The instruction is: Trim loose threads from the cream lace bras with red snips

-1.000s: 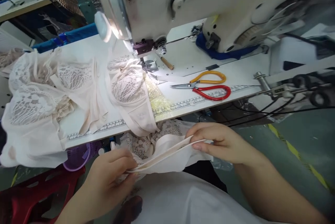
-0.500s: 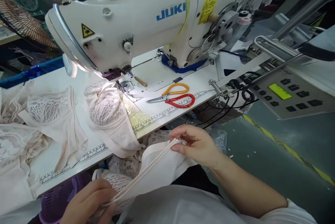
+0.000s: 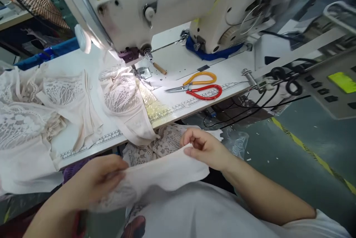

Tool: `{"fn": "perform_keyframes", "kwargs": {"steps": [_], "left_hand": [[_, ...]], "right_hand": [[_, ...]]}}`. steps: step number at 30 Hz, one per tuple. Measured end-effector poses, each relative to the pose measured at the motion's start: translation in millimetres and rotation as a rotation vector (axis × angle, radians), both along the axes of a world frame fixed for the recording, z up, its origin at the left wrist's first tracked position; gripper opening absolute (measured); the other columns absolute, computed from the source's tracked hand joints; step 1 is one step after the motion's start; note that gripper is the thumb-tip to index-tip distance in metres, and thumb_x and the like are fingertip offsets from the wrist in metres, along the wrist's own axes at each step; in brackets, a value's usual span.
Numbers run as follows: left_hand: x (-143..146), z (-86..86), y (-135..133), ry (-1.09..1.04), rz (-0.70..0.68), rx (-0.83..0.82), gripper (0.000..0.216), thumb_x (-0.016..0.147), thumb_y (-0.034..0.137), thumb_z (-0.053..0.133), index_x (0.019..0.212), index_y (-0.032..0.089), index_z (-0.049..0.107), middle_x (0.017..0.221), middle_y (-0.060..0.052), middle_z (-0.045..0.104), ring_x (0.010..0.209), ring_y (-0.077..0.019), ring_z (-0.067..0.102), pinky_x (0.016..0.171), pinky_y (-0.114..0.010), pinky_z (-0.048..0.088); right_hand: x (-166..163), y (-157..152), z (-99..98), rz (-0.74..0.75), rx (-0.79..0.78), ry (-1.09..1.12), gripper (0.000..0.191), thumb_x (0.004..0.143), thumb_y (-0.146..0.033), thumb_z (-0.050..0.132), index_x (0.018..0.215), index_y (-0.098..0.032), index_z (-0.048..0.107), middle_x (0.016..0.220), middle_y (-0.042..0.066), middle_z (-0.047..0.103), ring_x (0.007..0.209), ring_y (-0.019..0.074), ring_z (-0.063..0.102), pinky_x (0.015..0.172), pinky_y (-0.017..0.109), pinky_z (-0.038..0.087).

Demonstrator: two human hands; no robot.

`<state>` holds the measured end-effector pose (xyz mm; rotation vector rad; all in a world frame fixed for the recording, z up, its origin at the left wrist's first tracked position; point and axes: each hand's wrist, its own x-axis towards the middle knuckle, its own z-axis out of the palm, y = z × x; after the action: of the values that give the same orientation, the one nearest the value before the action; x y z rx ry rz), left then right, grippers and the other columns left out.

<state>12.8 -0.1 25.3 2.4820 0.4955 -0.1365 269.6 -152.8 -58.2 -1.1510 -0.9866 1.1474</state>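
Scissors (image 3: 187, 88), 1 orange + 1 red handle, lie on white tabletop (image 3: 230, 68) by ruler strip (image 3: 178, 108) along front edge, blades pointing L. Ctrl panel (image 3: 340, 103) w/ yellow-green display, far R. Wire-guard fan (image 3: 41, 0), upper L bkgd. Yellow/blk tape (image 3: 306, 147) on floor, nr clear plastic (image 3: 237, 141).

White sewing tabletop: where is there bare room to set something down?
Bare white tabletop lies between the metal scissors with orange and red handles and the blue pad under the white sewing machine. Cream lace garments crowd its left side.
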Motion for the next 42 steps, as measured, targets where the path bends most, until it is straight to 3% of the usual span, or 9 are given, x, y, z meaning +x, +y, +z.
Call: {"fn": "perform_keyframes", "kwargs": {"steps": [2,6,13,19,27,35,42], "left_hand": [[6,-12.1,7,0.093,-0.021,-0.046,0.022,0.089,0.021,0.043,0.086,0.019,0.064,0.076,-0.002,0.067,0.067,-0.0132,0.063,0.059,-0.019,0.049],[11,-31.8,9,0.063,-0.015,0.062,0.023,0.09,0.019,0.042,0.093,0.018,0.065,0.084,-0.005,0.068,0.08,-0.0177,0.063,0.066,-0.025,0.05],[10,-33.5,-3,-0.003,0.007,0.0,0.022,0.09,0.017,0.042,0.092,0.019,0.064,0.084,-0.005,0.066,0.078,-0.0169,0.06,0.066,-0.026,0.048],[10,-43.6,-25,-0.055,0.056,0.064,0.02,0.086,0.013,0.042,0.085,0.018,0.062,0.076,-0.004,0.063,0.067,-0.016,0.059,0.056,-0.025,0.045],[6,-58.8,-31,-0.278,0.014,0.289,0.011,0.086,0.015,0.052,0.09,0.018,0.062,0.078,-0.004,0.068,0.067,-0.0159,0.062,0.057,-0.025,0.048],[1,-62.7,-27,-0.301,-0.029,0.225,0.012,0.086,0.015,0.054,0.094,0.019,0.062,0.081,-0.004,0.069,0.07,-0.0157,0.06,0.062,-0.026,0.048],[1,-59.9,-32,-0.216,0.109,0.087,0.01,0.086,0.021,0.054,0.089,0.021,0.064,0.079,-0.003,0.069,0.072,-0.016,0.064,0.063,-0.025,0.051]], "right_hand": [[2,-1,-10.5,-0.048,-0.069,-0.141,0.012,0.079,-0.029,0.064,0.084,-0.019,0.06,0.074,0.001,0.056,0.06,0.0111,0.047,0.05,0.022,0.038],[12,-5,-23.3,-0.015,-0.093,-0.291,0.014,0.081,-0.029,0.061,0.086,-0.018,0.069,0.074,0.003,0.061,0.059,0.0123,0.051,0.051,0.024,0.04],[23,-4,-20.4,-0.042,-0.078,-0.428,0.011,0.08,-0.026,0.062,0.085,-0.019,0.069,0.078,0.004,0.065,0.062,0.0131,0.057,0.051,0.023,0.044],[30,-2,-11.4,0.08,-0.065,-0.557,0.009,0.085,-0.022,0.055,0.082,-0.019,0.063,0.078,0.004,0.063,0.069,0.0141,0.057,0.061,0.026,0.047],[35,-3,-8.8,0.124,-0.068,-0.564,0.011,0.086,-0.023,0.057,0.091,-0.017,0.063,0.08,0.005,0.061,0.067,0.0132,0.056,0.058,0.024,0.046],[42,-2,-11.9,0.201,0.099,-0.404,0.008,0.084,-0.02,0.062,0.084,-0.016,0.069,0.084,0.007,0.063,0.078,0.0137,0.062,0.07,0.026,0.051],[38,-5,-13.3,0.099,0.146,-0.38,0.005,0.083,-0.017,0.062,0.079,-0.019,0.065,0.076,0.005,0.068,0.072,0.0141,0.064,0.065,0.026,0.052]]}}
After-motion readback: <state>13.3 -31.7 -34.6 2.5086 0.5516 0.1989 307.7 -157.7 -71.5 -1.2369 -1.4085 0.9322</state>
